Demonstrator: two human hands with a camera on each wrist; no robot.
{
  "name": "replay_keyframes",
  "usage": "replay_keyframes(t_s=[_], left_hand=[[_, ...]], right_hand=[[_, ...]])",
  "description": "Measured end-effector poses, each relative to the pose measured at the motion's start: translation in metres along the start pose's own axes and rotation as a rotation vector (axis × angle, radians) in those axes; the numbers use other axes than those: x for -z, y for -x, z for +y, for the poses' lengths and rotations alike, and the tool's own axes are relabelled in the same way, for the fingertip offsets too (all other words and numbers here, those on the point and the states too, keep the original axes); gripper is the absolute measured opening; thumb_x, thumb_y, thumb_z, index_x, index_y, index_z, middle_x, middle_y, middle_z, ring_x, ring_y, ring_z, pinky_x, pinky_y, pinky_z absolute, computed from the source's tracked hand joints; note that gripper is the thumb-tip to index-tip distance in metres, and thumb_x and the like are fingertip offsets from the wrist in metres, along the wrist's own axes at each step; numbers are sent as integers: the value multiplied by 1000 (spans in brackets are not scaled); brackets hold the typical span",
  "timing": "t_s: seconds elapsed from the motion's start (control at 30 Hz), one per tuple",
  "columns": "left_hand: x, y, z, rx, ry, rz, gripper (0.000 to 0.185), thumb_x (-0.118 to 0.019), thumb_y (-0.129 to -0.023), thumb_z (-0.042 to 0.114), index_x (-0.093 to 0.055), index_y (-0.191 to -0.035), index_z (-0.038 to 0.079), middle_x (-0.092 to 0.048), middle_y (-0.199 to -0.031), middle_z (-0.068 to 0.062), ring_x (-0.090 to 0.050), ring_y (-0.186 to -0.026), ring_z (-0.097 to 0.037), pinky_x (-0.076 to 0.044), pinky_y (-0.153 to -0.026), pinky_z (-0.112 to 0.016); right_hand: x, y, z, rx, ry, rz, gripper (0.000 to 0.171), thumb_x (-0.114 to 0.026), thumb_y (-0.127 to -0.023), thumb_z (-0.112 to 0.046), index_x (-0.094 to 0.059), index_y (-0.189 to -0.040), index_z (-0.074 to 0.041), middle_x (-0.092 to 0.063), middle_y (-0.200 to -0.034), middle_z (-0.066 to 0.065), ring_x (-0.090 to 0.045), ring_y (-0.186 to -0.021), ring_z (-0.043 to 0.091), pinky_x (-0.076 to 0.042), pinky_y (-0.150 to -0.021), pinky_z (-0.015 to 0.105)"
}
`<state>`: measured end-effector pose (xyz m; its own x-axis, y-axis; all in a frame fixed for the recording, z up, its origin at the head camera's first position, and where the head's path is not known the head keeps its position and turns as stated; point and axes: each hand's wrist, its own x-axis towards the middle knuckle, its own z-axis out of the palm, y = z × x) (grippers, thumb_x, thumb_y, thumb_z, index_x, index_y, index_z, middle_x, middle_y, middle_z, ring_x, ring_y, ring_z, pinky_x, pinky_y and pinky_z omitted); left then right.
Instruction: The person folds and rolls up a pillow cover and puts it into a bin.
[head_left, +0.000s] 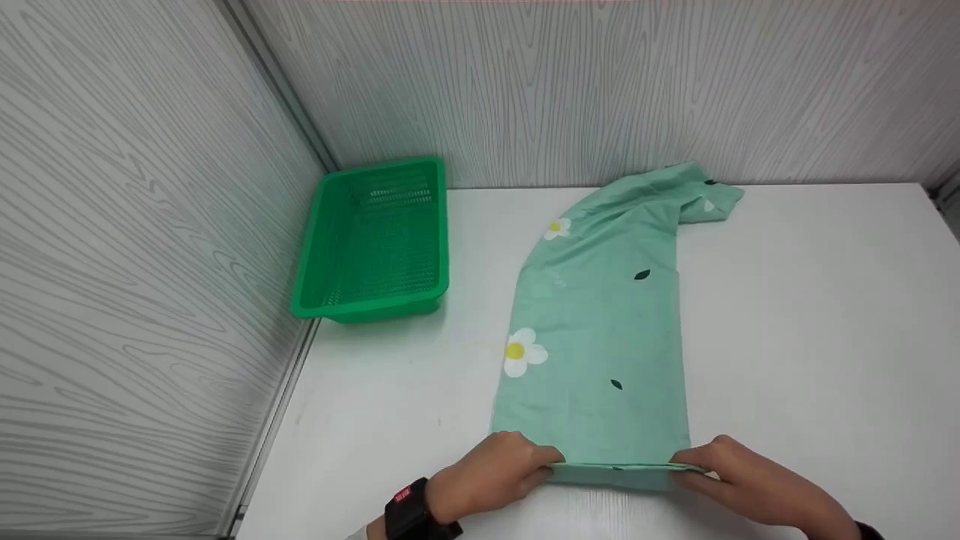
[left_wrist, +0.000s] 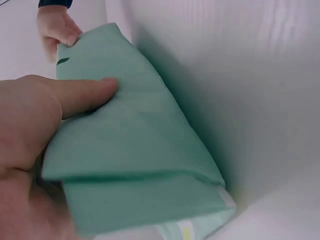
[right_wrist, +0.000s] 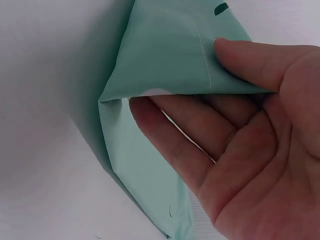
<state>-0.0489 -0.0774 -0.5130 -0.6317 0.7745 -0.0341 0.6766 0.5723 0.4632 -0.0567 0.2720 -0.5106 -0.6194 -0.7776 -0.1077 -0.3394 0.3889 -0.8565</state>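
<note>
A light green cloth (head_left: 600, 322) with white daisies and dark leaf marks lies lengthwise on the table, its far end bunched and bent to the right. My left hand (head_left: 499, 469) pinches the left corner of the near edge, thumb on top in the left wrist view. At the right corner, my right hand (head_left: 742, 476) holds the same edge between thumb and fingers. Between the hands the near edge stands raised as a folded band. The right wrist view shows fingers (right_wrist: 175, 125) under the cloth layer and the thumb above it.
A green plastic basket (head_left: 442, 247) with perforated sides stands to the left of the cloth, near the corner. Pale wood-grain panels (head_left: 525, 90) rise at the back and left of the white table (head_left: 810, 322). A black band (head_left: 411, 514) is on the left wrist.
</note>
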Motion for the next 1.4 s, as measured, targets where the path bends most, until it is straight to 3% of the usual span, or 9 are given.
replay_keyframes(t_s=[0.17, 0.37, 0.5, 0.67, 0.83, 0.97, 1.17, 1.4], left_hand=[[5, 7, -10, 20, 103, 8, 14, -60, -94, 17, -67, -105, 22, -63, -83, 17, -49, -69, 10, -39, -66, -7], [6, 13, -18, 93, 235, 29, 20, -60, -95, 19, -65, -114, 23, -67, -96, 13, -52, -74, 7, -43, -70, -12], [4, 16, -19, 110, 300, 65, 23, -59, -96, 20, -63, -117, 24, -68, -99, 11, -51, -72, 5, -43, -70, -13], [4, 17, -21, 122, 356, 38, 22, -60, -95, 24, -63, -116, 25, -67, -100, 13, -55, -81, 5, -46, -74, -15], [5, 23, -27, 166, 462, 44, 21, -60, -94, 31, -64, -115, 27, -67, -97, 14, -60, -86, 3, -49, -76, -19], [6, 26, -34, 225, 550, 74, 20, -62, -92, 35, -65, -110, 26, -68, -96, 13, -63, -87, 0, -50, -77, -21], [0, 25, -44, 360, 521, 132, 16, -65, -89, 41, -67, -99, 28, -65, -81, 14, -56, -70, -2, -46, -66, -22], [-13, 24, -51, 461, 482, 154, 17, -69, -86, 41, -65, -90, 26, -62, -78, 12, -53, -66, -5, -45, -63, -24]], right_hand=[[0, 2, 0, -9, -108, 11, 17, -54, -99, -20, -58, -82, -15, -32, -61, -5, -35, -59, -2, -36, -50, 17], [0, 10, 6, -58, -186, 38, 7, -55, -98, -19, -60, -97, -15, -58, -72, -1, -57, -68, 8, -53, -61, 28], [-5, 8, 4, -92, -165, 114, 8, -56, -97, -23, -61, -96, -17, -59, -74, -1, -54, -66, 5, -50, -58, 25], [-11, 3, 2, -100, -117, 209, 9, -58, -96, -26, -62, -91, -21, -56, -71, -8, -46, -64, 0, -45, -52, 22], [-13, 8, 5, -112, -135, 207, 10, -59, -95, -25, -63, -89, -19, -54, -63, -4, -47, -56, 0, -48, -51, 25], [-13, 10, 8, -156, -141, 185, 12, -58, -96, -28, -64, -91, -18, -59, -64, -5, -55, -55, 5, -51, -52, 29], [-15, 8, 14, -217, -159, 173, 16, -58, -96, -29, -61, -94, -14, -64, -67, -3, -61, -56, 10, -53, -51, 32], [-23, 8, 22, -268, -169, 151, 18, -59, -95, -27, -58, -94, -9, -64, -64, -1, -60, -52, 11, -52, -48, 32]])
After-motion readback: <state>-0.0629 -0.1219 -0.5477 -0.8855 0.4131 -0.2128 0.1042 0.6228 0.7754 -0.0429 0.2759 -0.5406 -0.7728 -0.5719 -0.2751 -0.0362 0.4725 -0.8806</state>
